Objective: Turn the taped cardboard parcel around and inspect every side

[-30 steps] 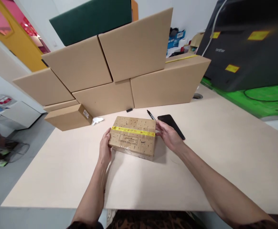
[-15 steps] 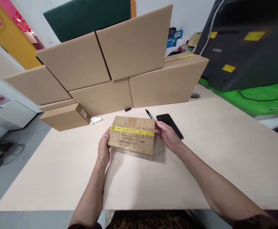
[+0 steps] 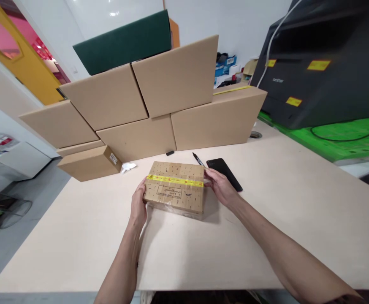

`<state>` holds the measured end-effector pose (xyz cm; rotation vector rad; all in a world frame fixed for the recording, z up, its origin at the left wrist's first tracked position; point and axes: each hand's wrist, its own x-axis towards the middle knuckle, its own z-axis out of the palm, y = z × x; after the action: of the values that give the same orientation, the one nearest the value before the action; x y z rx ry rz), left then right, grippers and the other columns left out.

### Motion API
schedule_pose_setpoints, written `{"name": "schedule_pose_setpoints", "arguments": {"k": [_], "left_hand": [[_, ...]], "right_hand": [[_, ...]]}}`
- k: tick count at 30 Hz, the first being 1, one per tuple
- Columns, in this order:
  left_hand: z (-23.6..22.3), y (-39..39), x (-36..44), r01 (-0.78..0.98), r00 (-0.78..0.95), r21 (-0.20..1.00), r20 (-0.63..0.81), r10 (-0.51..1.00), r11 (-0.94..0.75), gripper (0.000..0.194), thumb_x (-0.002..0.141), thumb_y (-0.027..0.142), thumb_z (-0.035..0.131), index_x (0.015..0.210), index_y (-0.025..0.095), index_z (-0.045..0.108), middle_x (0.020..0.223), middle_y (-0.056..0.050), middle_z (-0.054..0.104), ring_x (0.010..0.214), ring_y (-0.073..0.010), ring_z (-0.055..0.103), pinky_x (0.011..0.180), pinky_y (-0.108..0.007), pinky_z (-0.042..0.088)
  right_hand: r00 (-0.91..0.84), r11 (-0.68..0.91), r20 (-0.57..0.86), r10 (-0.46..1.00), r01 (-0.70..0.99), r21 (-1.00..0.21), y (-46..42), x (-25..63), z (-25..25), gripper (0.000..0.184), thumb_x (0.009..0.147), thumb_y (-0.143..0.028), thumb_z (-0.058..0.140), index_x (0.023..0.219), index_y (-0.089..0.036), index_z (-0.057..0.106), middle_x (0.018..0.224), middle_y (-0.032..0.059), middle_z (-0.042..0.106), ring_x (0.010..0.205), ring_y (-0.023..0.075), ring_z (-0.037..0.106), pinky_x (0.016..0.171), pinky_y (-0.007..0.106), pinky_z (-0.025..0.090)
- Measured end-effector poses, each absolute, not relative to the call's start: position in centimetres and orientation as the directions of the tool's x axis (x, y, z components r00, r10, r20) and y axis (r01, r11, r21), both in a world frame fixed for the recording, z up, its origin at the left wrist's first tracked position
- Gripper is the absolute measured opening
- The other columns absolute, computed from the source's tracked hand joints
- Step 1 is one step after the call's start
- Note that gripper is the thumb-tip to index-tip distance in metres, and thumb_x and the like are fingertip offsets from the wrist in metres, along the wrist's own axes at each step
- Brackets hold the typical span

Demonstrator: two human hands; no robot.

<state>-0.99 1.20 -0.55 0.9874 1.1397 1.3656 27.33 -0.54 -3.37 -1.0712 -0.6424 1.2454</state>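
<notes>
Head view: small cardboard box point(image 3: 175, 187) flat on the pale tabletop point(image 3: 267, 219), a yellow tape strip point(image 3: 175, 180) across its top and a printed label just below the strip. Left hand point(image 3: 139, 203) pressed against the box's left end, fingers wrapped over the near left corner, grasping the box. Right hand point(image 3: 220, 185) against the box's right end, fingertips on the upper right edge, grasping the box from that side. Box held between both hands, underside seemingly resting on the tabletop, clear film visible along its near lower edge.

Just right of the box, behind the right hand: a black phone point(image 3: 224, 173) lying flat. Just behind the box's right rear corner: a black marker point(image 3: 199, 159), angled, tip toward the phone. Behind the box and a little farther back: a small black cap point(image 3: 169, 153) at the foot of the stacked large cartons point(image 3: 159, 105). Left of the box, behind its left rear corner: a crumpled white scrap point(image 3: 128, 166), and beyond that a flat brown carton point(image 3: 89, 162) with a small white label, hanging past the tabletop's edge. Well to the right of the box: a black printer point(image 3: 324, 63) with yellow stickers on a green mat point(image 3: 345, 135). Above the cartons behind the box: a dark green panel point(image 3: 124, 40)
</notes>
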Motion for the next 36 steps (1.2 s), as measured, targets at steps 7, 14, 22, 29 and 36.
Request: {"name": "schedule_pose_setpoints", "arguments": {"k": [7,14,22,29,36], "left_hand": [[-0.9,1.3,-1.3,-0.204,-0.131,0.979,-0.04,0.991,0.013,0.05,0.08,0.056,0.077,0.117,0.023,0.081,0.138,-0.009,0.077,0.149,-0.0363,0.056,0.124,-0.046,0.044],[-1.3,1.4,-1.4,-0.227,-0.106,0.974,-0.017,0.994,-0.008,0.061,0.081,0.068,0.077,0.118,0.021,0.082,0.132,-0.009,0.08,0.142,-0.036,0.061,0.119,-0.044,0.047],[-1.5,1.6,-1.6,-0.235,-0.098,0.972,-0.014,0.995,-0.009,0.062,0.084,0.064,0.077,0.126,0.02,0.08,0.136,-0.01,0.078,0.139,-0.0345,0.062,0.115,-0.042,0.048],[-1.5,1.6,-1.7,-0.238,-0.095,0.971,-0.005,0.996,-0.018,0.059,0.085,0.062,0.077,0.125,0.02,0.08,0.133,-0.008,0.079,0.133,-0.0314,0.066,0.11,-0.038,0.051],[-1.4,1.6,-1.6,-0.233,-0.099,0.972,-0.009,0.995,-0.014,0.06,0.083,0.063,0.078,0.125,0.02,0.08,0.134,-0.009,0.079,0.132,-0.032,0.067,0.107,-0.038,0.052]], "right_hand": [[0.254,-0.027,-0.153,0.955,-0.439,-0.898,-0.3,27.0,-3.6,0.041,0.066,-0.057,0.089,0.09,-0.024,0.081,0.108,0.0073,0.08,0.103,0.0272,0.069,0.067,0.031,0.048],[0.27,-0.024,-0.158,0.95,-0.441,-0.897,0.2,26.8,-4.0,0.042,0.065,-0.056,0.089,0.09,-0.023,0.082,0.104,0.0069,0.079,0.101,0.0253,0.067,0.068,0.03,0.045],[0.273,-0.013,-0.142,0.951,-0.425,-0.905,0.5,26.5,-4.1,0.043,0.063,-0.059,0.087,0.086,-0.023,0.082,0.104,0.008,0.079,0.103,0.0273,0.067,0.071,0.032,0.046],[0.279,-0.012,-0.144,0.95,-0.425,-0.905,0.5,26.3,-4.1,0.045,0.063,-0.061,0.086,0.087,-0.023,0.081,0.099,0.0076,0.078,0.098,0.0259,0.065,0.072,0.033,0.044],[0.28,-0.015,-0.15,0.948,-0.433,-0.901,0.5,26.3,-4.0,0.045,0.062,-0.06,0.086,0.088,-0.024,0.081,0.102,0.0074,0.078,0.1,0.0261,0.063,0.073,0.033,0.043]]}}
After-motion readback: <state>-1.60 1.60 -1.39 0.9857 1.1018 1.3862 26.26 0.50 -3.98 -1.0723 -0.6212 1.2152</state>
